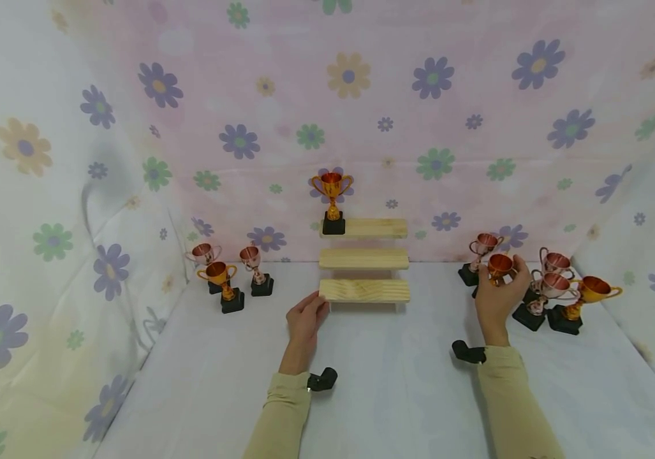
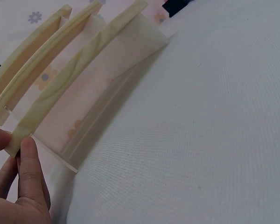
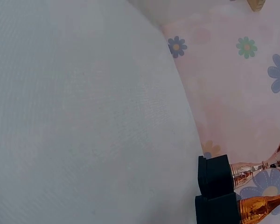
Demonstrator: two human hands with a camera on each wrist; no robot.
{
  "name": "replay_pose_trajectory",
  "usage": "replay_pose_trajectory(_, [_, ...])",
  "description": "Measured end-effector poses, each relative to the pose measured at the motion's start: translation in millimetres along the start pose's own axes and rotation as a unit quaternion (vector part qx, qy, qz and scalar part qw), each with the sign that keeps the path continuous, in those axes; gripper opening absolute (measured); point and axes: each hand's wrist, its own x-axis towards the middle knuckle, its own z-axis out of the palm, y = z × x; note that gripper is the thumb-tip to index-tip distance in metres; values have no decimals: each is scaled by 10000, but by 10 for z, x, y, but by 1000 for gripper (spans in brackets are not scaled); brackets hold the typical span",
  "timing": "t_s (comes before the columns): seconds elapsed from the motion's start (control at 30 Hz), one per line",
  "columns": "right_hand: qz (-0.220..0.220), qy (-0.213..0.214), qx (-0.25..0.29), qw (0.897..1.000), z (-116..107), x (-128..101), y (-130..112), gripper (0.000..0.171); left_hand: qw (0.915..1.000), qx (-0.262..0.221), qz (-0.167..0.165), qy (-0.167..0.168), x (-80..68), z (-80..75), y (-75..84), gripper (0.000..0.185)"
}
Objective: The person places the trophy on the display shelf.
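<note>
My left hand (image 1: 306,319) pinches the left end of the lowest wooden step of a three-tier display stand (image 1: 364,291), thumb above and fingers below in the left wrist view. Over at the right, my right hand (image 1: 502,299) holds a gold trophy (image 1: 500,264) by its cup; its black base (image 3: 218,209) shows low in the right wrist view. Beside that base is a rose-gold trophy (image 3: 245,172), also seen behind the hand in the head view. Another gold trophy (image 1: 333,191) stands on the left end of the top step.
To the left on the white cloth (image 1: 189,389) stand two rose-gold trophies and one gold trophy (image 1: 226,287). More rose-gold trophies (image 1: 545,293) and a gold trophy (image 1: 585,299) crowd close to the right hand's outer side. Flowered fabric (image 1: 390,146) hangs behind and at both sides.
</note>
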Motion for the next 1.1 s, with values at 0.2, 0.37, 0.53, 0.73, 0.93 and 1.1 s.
replay_pose_trajectory(0.2, [76,11,168,9998,-62,-105,-359,53,9999,-42,98,8,-2,5,0,34])
replay_pose_trajectory(0.37, [111,-83,169,9998,-122,-148,-462,50,9999,-41,151,-21,0,5,-10,35])
replay_pose_trajectory(0.53, [83,-290,75,9995,-170,-81,-287,51,9999,-44,92,-90,3,-15,-2,37])
replay_pose_trajectory(0.73, [19,-634,0,9980,-244,-11,-176,53,9999,-45,105,-71,2,1,26,36])
replay_pose_trajectory(0.93, [-141,-1034,8,9945,-358,-41,-251,55,9999,-38,146,-60,6,3,27,35])
replay_pose_trajectory(1.1, [-241,-1366,150,9902,-436,-85,-307,55,9999,-77,125,-56,2,6,20,35])
